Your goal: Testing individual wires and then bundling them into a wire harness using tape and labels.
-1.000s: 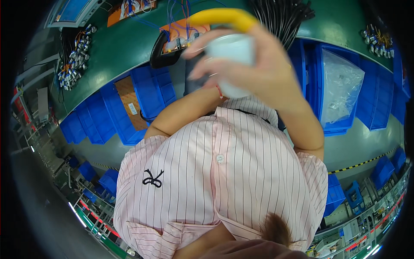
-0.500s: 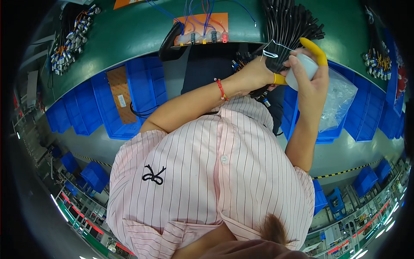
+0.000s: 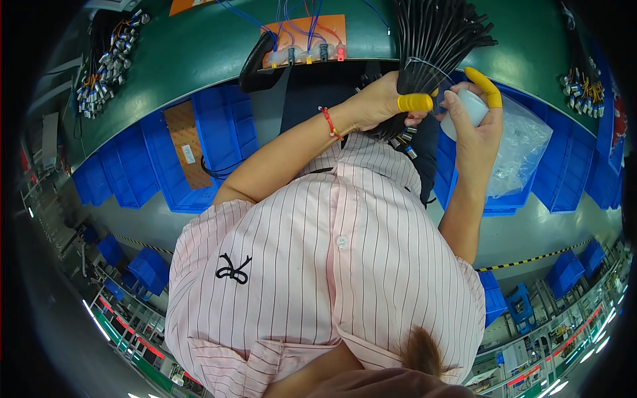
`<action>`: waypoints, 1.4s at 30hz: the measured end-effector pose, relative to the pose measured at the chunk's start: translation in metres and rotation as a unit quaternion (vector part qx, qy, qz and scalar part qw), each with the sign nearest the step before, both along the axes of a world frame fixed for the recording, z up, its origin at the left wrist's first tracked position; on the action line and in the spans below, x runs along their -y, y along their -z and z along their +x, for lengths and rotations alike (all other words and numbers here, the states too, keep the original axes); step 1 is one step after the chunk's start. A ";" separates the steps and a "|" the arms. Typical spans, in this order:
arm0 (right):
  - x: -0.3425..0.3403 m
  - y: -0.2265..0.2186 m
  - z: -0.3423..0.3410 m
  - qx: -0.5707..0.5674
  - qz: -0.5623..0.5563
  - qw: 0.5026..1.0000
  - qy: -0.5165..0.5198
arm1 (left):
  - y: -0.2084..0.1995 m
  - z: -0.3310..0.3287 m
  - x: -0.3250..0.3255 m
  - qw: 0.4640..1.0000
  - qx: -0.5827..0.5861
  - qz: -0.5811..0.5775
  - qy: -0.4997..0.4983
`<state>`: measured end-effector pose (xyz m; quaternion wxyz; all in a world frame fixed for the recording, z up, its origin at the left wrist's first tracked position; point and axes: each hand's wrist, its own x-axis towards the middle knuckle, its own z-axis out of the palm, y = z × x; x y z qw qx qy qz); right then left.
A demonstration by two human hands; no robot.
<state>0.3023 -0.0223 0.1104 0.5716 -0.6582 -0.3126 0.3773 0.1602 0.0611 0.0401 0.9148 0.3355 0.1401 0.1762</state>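
My left hand [image 3: 379,105], a yellow cot on its thumb, is wrapped around a thick bundle of black cables [image 3: 434,40]. The cables fan out over the bench edge, and metal connector ends [image 3: 406,144] hang below the hand. A thin pale strand [image 3: 428,62] runs around the bundle above my thumb and down toward my right hand [image 3: 479,136]. That hand is closed around a smooth white roll [image 3: 468,109], just right of the bundle. Its index finger, in a yellow cot, is raised and curved over the roll. The roll's far side is hidden by my fingers.
On the green bench [image 3: 199,63] stands an orange board [image 3: 337,30] with coloured plugs and wires. Connector bundles lie at the left [image 3: 109,73] and right [image 3: 584,89]. Blue bins [image 3: 235,119] stand below the bench edge; one on the right holds a clear plastic bag [image 3: 524,149].
The strand, earlier with a loose pale loop at the bundle's front, now lies around the bundle. My left hand and the bundle shifted slightly left; the right hand with the roll moved slightly away from the bundle.
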 end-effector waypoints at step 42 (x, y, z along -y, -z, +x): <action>-0.002 0.148 -0.015 -0.313 -0.043 0.940 -0.132 | 0.007 -0.005 0.008 0.971 -0.210 -0.098 -0.059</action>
